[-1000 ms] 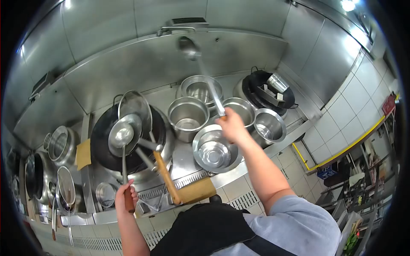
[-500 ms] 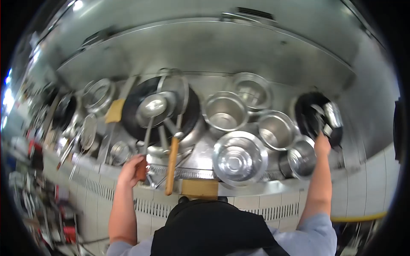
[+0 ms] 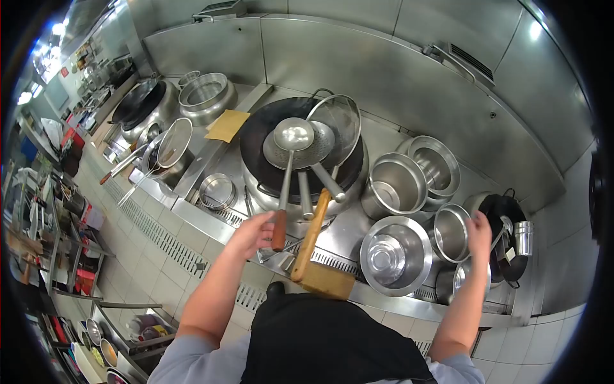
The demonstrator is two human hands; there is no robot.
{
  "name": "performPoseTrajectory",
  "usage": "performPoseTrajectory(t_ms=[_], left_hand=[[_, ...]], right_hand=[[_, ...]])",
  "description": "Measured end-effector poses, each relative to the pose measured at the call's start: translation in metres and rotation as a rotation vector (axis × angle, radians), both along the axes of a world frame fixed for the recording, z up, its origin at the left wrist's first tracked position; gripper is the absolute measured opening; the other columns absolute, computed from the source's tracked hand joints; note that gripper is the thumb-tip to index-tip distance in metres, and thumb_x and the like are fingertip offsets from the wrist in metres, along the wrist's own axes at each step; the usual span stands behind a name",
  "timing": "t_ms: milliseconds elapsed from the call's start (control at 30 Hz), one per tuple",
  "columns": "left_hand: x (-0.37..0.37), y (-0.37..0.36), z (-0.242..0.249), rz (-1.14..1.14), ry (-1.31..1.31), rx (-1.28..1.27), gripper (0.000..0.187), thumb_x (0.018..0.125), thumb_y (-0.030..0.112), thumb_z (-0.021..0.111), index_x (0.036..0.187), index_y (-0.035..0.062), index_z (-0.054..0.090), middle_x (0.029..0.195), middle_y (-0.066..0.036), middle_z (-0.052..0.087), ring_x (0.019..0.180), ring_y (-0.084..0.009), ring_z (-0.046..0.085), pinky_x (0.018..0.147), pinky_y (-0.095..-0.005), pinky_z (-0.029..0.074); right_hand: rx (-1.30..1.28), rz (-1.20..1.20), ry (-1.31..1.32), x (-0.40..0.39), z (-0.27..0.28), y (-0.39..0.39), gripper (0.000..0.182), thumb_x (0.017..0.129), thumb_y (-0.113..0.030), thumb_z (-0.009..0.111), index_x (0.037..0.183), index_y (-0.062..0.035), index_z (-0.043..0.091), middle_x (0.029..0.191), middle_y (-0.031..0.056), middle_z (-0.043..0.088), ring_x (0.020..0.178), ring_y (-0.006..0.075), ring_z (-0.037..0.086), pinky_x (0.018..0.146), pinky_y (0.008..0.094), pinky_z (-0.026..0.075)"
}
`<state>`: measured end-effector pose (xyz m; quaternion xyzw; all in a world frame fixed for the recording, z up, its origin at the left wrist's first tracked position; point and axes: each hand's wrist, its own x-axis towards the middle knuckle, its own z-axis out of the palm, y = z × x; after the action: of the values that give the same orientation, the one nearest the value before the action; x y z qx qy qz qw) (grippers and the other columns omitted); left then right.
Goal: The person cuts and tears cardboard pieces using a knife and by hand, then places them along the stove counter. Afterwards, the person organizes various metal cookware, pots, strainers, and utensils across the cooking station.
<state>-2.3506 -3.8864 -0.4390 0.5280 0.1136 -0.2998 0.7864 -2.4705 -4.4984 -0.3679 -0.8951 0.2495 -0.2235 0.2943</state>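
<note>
My left hand (image 3: 251,235) is open, its fingertips right beside the wooden handle of a ladle (image 3: 279,230). The ladle's bowl rests on a perforated strainer (image 3: 307,150) over a large black wok (image 3: 256,137). A round mesh skimmer (image 3: 338,125) with a long wooden handle leans there too. My right hand (image 3: 478,235), loosely open with nothing visible in it, overlaps the right side of a steel pot (image 3: 449,233). Just right of it, a smaller black wok (image 3: 511,208) holds a metal utensil (image 3: 502,232) and a steel cylindrical container (image 3: 524,237).
Several steel pots and a wide basin (image 3: 396,256) stand on the counter between my hands. A wooden block (image 3: 325,280) sits at the front edge. Left are a yellow cloth (image 3: 227,125), a small steel pan (image 3: 217,191) and more pots. Shelving (image 3: 121,320) stands lower left.
The view has swung to the right, and the blur has gone. My right hand has come away from the utensil in the right wok. My left hand now shows open beside the ladle handle.
</note>
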Motion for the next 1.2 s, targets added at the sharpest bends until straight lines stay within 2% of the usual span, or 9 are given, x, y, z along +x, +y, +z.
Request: performPoseTrajectory(t_ms=[67,300,500,700,800,867,1000,1067,1200], left_hand=[[0.006,-0.012,-0.007,-0.047,0.035,-0.065,0.041,0.099,0.037,0.060,0.124,0.0049,0.052,0.102,-0.014,0.066,0.087,-0.0245,0.068,0.071,-0.0391,0.057],[0.031,-0.013,-0.009,-0.036,0.137,-0.362,0.025,0.094,0.025,0.068,0.110,0.0118,0.055,0.082,-0.003,0.060,0.067,-0.0172,0.059,0.055,-0.0318,0.050],[0.062,0.019,-0.006,-0.098,0.103,-0.257,0.037,0.093,0.044,0.066,0.108,0.0101,0.062,0.085,-0.004,0.064,0.077,-0.0163,0.064,0.067,-0.0327,0.053],[0.051,0.065,0.005,-0.125,0.047,-0.206,0.043,0.097,0.044,0.061,0.120,0.0074,0.063,0.091,-0.004,0.067,0.080,-0.0149,0.064,0.070,-0.0302,0.053],[0.046,0.086,0.000,-0.126,0.000,-0.152,0.044,0.100,0.041,0.056,0.126,0.0060,0.061,0.093,-0.004,0.067,0.081,-0.0139,0.063,0.070,-0.0293,0.051],[0.047,0.100,-0.006,-0.124,-0.077,-0.065,0.042,0.102,0.038,0.055,0.128,0.0057,0.061,0.097,-0.005,0.067,0.085,-0.0126,0.062,0.072,-0.0283,0.050],[0.058,0.102,0.002,0.033,-0.344,0.202,0.037,0.102,0.029,0.056,0.129,0.0044,0.060,0.107,-0.006,0.065,0.097,-0.0135,0.060,0.085,-0.0287,0.049],[0.065,0.091,0.023,0.220,-0.607,0.422,0.035,0.101,0.020,0.058,0.131,0.0026,0.058,0.118,-0.008,0.061,0.111,-0.0161,0.056,0.099,-0.0309,0.043],[0.037,0.054,0.085,0.209,-0.893,0.275,0.034,0.100,0.011,0.056,0.131,-0.0012,0.055,0.122,-0.011,0.058,0.116,-0.0194,0.054,0.105,-0.0344,0.040]], right_hand=[[0.396,0.296,0.033,0.046,0.037,0.122,0.045,0.094,-0.026,0.065,0.130,0.0001,0.061,0.105,0.0089,0.070,0.089,0.0157,0.065,0.080,0.0299,0.053],[1.105,0.420,0.552,0.188,-0.013,0.318,0.043,0.101,-0.041,0.058,0.107,0.0011,0.063,0.082,0.0094,0.066,0.068,0.0195,0.065,0.059,0.0333,0.055],[1.095,0.611,0.466,0.163,0.024,0.397,0.046,0.102,-0.041,0.056,0.119,0.0017,0.060,0.084,0.0079,0.066,0.059,0.0152,0.061,0.055,0.0278,0.050],[0.436,0.192,0.194,0.082,-0.002,0.337,0.033,0.098,-0.030,0.062,0.108,0.0006,0.067,0.078,0.0053,0.066,0.060,0.0122,0.060,0.055,0.0277,0.048],[0.073,-0.066,0.193,0.000,-0.044,0.277,0.031,0.089,-0.028,0.067,0.103,-0.0002,0.071,0.090,0.0225,0.071,0.085,0.0385,0.070,0.077,0.0432,0.054],[-0.038,-0.172,0.352,-0.059,-0.065,0.257,0.043,0.086,-0.028,0.069,0.122,-0.0039,0.065,0.092,0.0219,0.072,0.089,0.0395,0.069,0.079,0.0450,0.055],[0.099,-0.288,0.687,-0.127,-0.094,0.254,0.065,0.082,-0.027,0.072,0.140,-0.0079,0.051,0.098,0.0219,0.072,0.092,0.0383,0.070,0.082,0.0458,0.055],[0.298,-0.334,0.626,-0.137,-0.103,0.258,0.075,0.082,-0.019,0.070,0.150,-0.0093,0.039,0.078,0.0168,0.071,0.061,0.0247,0.070,0.063,0.0391,0.058],[0.177,-0.193,0.528,-0.145,-0.150,0.245,0.074,0.081,-0.016,0.069,0.149,-0.0150,0.041,0.091,0.0177,0.071,0.078,0.0291,0.072,0.075,0.0420,0.058]])
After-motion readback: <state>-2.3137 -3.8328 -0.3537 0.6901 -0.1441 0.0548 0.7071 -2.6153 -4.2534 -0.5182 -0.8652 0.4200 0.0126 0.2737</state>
